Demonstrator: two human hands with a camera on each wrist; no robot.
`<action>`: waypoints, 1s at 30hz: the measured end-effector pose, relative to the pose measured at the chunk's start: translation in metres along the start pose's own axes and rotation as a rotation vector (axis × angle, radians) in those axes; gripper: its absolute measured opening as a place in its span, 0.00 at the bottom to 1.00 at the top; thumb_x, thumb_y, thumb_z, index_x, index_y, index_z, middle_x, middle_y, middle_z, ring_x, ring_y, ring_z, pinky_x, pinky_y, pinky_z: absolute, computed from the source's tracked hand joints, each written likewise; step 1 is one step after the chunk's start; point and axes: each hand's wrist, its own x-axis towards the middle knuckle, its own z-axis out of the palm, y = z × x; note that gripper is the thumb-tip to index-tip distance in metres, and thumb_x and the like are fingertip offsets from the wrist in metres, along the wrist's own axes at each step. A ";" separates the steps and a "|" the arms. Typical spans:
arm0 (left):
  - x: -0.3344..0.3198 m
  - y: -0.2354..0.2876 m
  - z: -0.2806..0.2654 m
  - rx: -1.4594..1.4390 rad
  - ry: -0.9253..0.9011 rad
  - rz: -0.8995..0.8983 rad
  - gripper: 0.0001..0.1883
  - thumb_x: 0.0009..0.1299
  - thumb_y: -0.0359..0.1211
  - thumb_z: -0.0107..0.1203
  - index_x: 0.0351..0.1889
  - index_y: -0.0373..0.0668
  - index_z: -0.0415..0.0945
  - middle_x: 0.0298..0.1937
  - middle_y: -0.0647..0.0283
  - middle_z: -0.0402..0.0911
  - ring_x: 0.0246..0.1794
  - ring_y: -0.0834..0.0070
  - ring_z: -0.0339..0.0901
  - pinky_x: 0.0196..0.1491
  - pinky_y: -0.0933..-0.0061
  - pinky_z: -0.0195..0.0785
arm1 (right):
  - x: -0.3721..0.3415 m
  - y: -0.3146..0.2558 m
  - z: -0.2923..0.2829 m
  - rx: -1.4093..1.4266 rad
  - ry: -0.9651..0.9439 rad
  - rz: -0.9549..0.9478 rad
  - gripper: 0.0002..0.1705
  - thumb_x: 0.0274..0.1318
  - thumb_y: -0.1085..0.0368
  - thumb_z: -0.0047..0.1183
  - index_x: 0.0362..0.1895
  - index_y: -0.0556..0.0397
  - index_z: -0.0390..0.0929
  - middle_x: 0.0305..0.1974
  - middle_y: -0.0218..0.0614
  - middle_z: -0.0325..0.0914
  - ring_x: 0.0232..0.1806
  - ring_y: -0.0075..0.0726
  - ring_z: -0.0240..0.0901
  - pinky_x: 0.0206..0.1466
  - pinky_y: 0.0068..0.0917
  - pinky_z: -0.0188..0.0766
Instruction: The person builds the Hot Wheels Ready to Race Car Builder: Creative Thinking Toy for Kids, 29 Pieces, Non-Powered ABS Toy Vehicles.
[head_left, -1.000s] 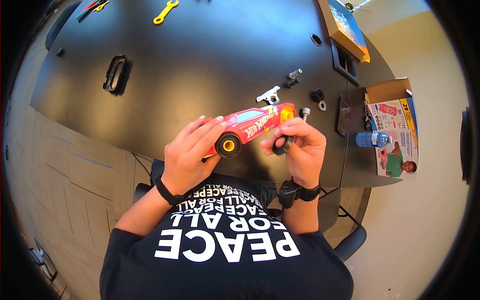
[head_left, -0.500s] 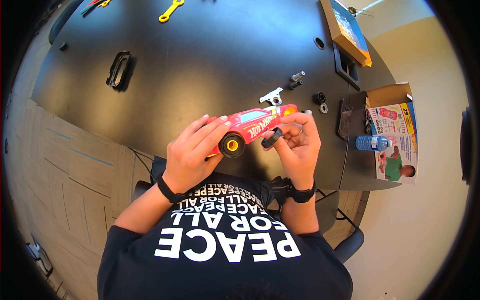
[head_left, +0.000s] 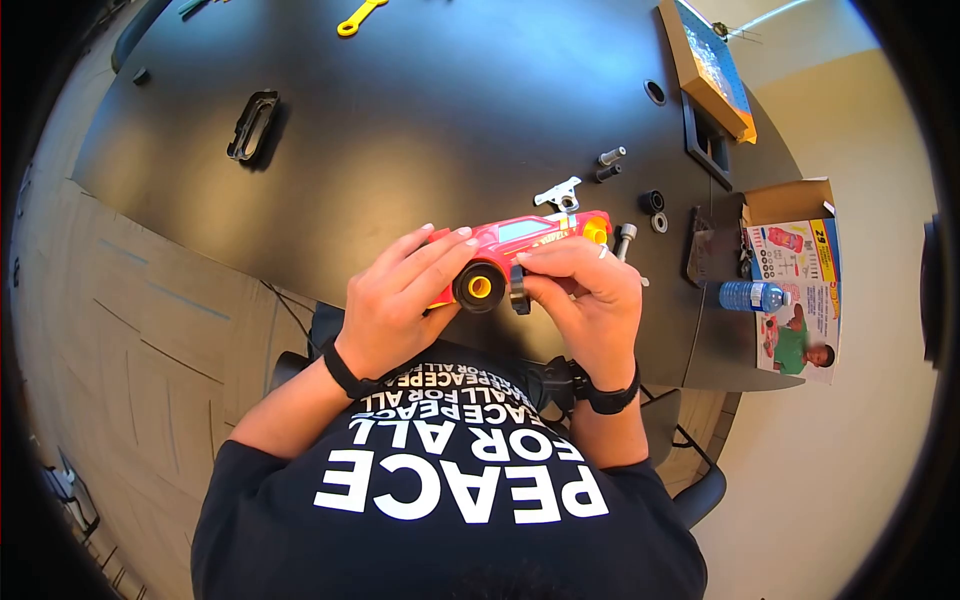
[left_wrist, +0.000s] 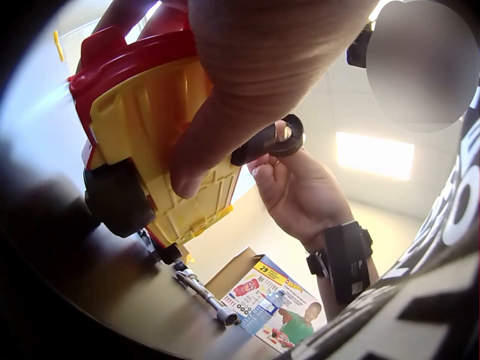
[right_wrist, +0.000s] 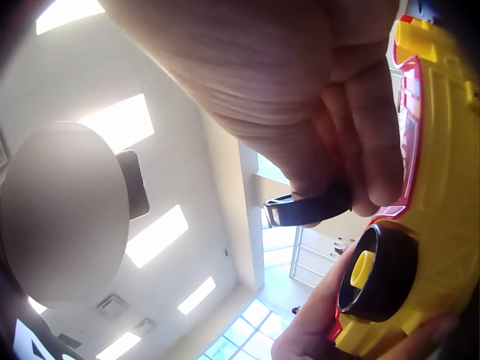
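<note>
My left hand (head_left: pixel 400 292) grips the rear of a red toy car (head_left: pixel 520 232), fingers over its roof and thumb on the yellow underside (left_wrist: pixel 161 97). A black wheel with a yellow hub (head_left: pixel 481 287) is fitted at that end. At the other end a yellow hub (head_left: pixel 596 231) shows without a tyre. Between thumb and fingers, my right hand (head_left: pixel 590 290) pinches a black tyre-like ring (head_left: pixel 519 290) beside the car's near side, close to the fitted wheel. In the right wrist view the ring (right_wrist: pixel 307 210) is seen nearly edge-on, apart from the wheel.
Beyond the car lie a silver-white plastic part (head_left: pixel 560 195), two short cylinders (head_left: pixel 611 157), black and grey rings (head_left: pixel 651 202) and a socket-like tool (head_left: pixel 626 242). A water bottle (head_left: pixel 752 296) and printed box (head_left: pixel 815 240) are at right. A black frame (head_left: pixel 253 128) and yellow wrench (head_left: pixel 360 18) lie farther off.
My right hand has brought the black ring leftward along the car toward the fitted wheel, turning it nearly edge-on. My left hand keeps its grip on the car. The head view has shifted slightly.
</note>
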 end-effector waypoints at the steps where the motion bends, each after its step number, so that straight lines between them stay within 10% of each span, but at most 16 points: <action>1: 0.000 0.001 0.000 0.001 -0.009 -0.007 0.35 0.58 0.27 0.82 0.68 0.45 0.87 0.67 0.59 0.92 0.65 0.50 0.90 0.67 0.55 0.86 | 0.002 0.000 0.001 -0.113 -0.010 -0.091 0.14 0.57 0.81 0.76 0.47 0.60 0.91 0.47 0.40 0.93 0.45 0.35 0.92 0.49 0.30 0.89; 30: 0.000 0.000 0.000 0.002 0.009 0.002 0.38 0.57 0.27 0.81 0.70 0.47 0.86 0.68 0.61 0.91 0.64 0.51 0.90 0.65 0.57 0.87 | 0.001 -0.014 0.026 -0.297 -0.056 -0.116 0.13 0.61 0.78 0.74 0.49 0.59 0.92 0.44 0.41 0.88 0.41 0.46 0.90 0.46 0.37 0.85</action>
